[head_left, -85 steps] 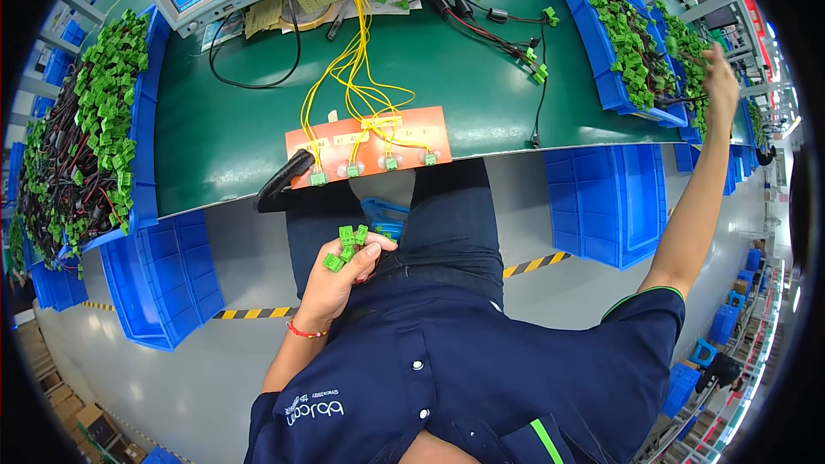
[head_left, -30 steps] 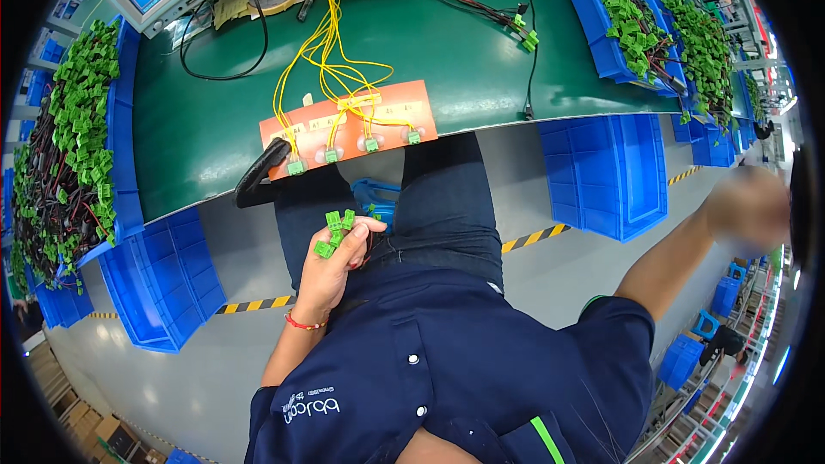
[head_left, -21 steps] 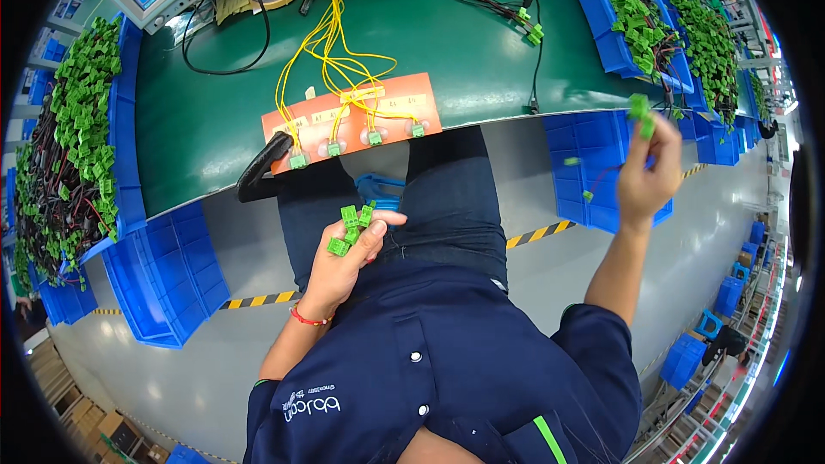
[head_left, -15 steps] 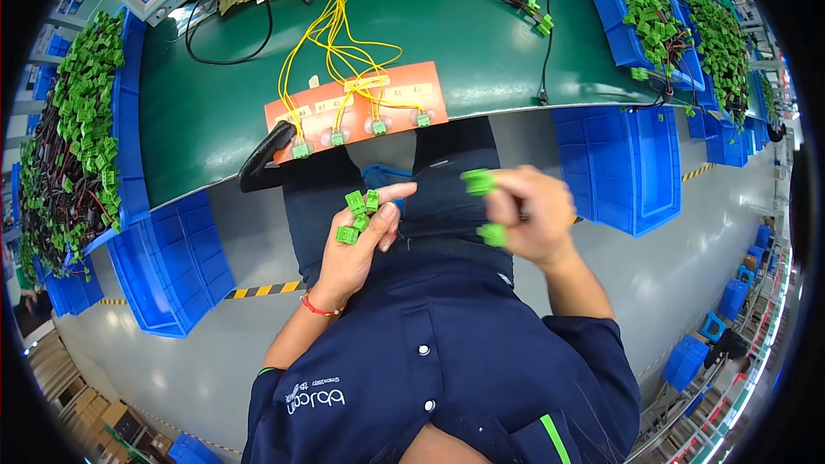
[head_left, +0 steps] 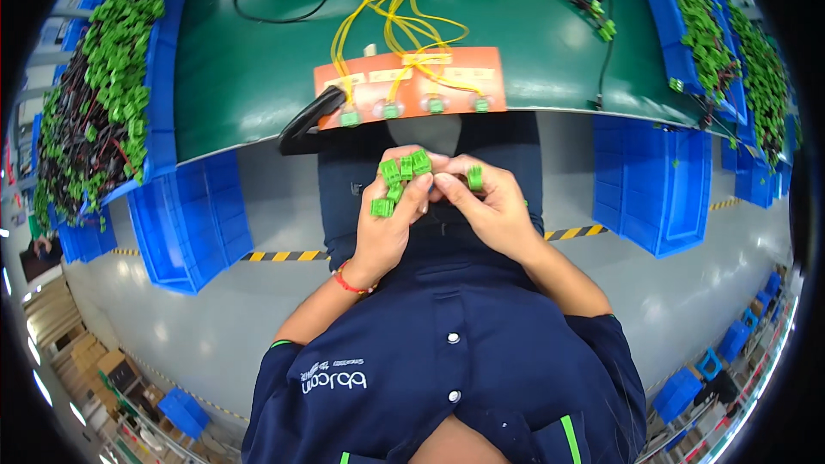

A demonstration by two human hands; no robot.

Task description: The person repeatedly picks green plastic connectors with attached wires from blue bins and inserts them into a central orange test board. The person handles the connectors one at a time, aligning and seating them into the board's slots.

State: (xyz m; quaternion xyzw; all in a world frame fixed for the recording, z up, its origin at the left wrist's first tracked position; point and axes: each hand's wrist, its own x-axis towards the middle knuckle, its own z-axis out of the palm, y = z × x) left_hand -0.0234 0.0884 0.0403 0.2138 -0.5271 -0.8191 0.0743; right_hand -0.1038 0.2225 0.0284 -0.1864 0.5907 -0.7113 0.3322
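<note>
My left hand (head_left: 391,223) holds a cluster of several small green plastic connectors (head_left: 400,176) over my lap. My right hand (head_left: 485,206) is pressed against it, fingertips meeting the left hand's, with one more green connector (head_left: 474,178) pinched between thumb and fingers. Both hands hover just below the front edge of the green workbench (head_left: 258,77). Directly above them lies an orange fixture board (head_left: 412,86) with green connectors seated along its lower edge and yellow wires (head_left: 400,13) running up from it.
Blue bins heaped with green-ended wire harnesses flank the bench: one at the left (head_left: 94,112), two at the right (head_left: 700,26). Empty blue crates (head_left: 193,223) (head_left: 657,180) stand under the bench. A black handle (head_left: 305,116) lies by the board. Yellow-black floor tape (head_left: 275,255) crosses the grey floor.
My right arm came back from the far right bin carrying green connectors and has joined my left hand over my lap. The left hand stayed put with its cluster.
</note>
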